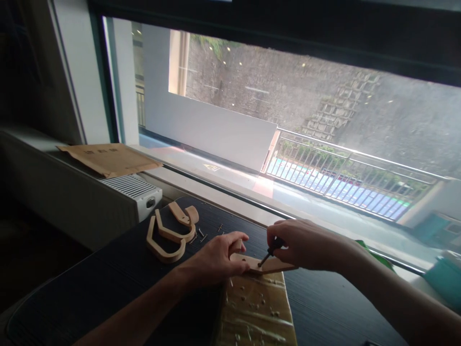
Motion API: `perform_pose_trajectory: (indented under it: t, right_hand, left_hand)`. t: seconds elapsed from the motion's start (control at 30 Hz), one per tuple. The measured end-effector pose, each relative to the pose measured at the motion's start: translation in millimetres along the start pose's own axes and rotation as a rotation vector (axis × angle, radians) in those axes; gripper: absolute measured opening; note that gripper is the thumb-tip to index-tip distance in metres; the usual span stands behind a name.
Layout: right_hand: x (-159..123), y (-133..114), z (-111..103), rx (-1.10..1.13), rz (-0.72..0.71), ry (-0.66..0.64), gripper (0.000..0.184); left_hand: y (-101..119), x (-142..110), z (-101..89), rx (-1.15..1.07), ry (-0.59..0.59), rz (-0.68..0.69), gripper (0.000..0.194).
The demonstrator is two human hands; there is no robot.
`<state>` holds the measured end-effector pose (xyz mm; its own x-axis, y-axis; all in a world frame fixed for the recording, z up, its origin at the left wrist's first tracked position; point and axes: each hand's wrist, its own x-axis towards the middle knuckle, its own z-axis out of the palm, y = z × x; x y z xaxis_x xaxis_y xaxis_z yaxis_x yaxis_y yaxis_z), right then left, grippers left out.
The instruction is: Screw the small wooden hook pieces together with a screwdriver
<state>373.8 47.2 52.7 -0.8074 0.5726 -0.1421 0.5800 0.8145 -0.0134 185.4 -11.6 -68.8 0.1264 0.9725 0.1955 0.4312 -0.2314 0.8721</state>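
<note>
My right hand (293,244) is closed round the dark handle of a screwdriver (265,257). Its shaft slants down to the left, and the tip meets a pale wooden hook (275,265). With thumb and fingers, my left hand (219,254) grips the curved end of that hook and partly hides it. Beneath the hook lies a long block wrapped in shiny brown tape (257,307), its top dotted with small holes and specks. Left of my hands, several similar wooden hooks (165,253) rest on the dark table, with loose screws (203,237) beside them.
The dark table (118,278) stands against a window sill (216,194). A brown paper envelope (111,158) lies on a white radiator (144,202) at the left. Something green (374,253) shows behind my right forearm, and a teal container (444,278) is at the far right.
</note>
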Motion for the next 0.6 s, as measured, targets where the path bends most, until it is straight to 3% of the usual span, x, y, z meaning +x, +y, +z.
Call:
perform_pose_trajectory:
  t: [0.07,0.17,0.27,0.43,0.5,0.6]
  right_hand:
    - [3,-5,-3,-0.019,-0.027,0.008,0.015]
    - [9,-8,-6,-0.024,-0.009,-0.025,0.014]
    - [14,-3,-4,-0.011,0.087,-0.077,0.01]
    - [11,11,3,0.054,0.232,-0.116,0.021]
    - [6,10,3,0.015,0.197,-0.078,0.019]
    - [-2,-1,-2,-0.058,0.063,-0.018,0.014]
  left_hand:
    - [-8,3,1.4,-0.074,-0.093,-0.041,0.04]
    - [-13,5,5.5,-0.08,-0.076,-0.023,0.032]
    - [-16,6,7.6,-0.144,-0.075,-0.016,0.039]
    - [-22,8,4.7,-0.271,-0.105,-0.042,0.056]
    - [-25,10,2.2,-0.372,-0.176,-0.059,0.061]
    - [-27,12,0.1,-0.465,-0.294,-0.106,0.052]
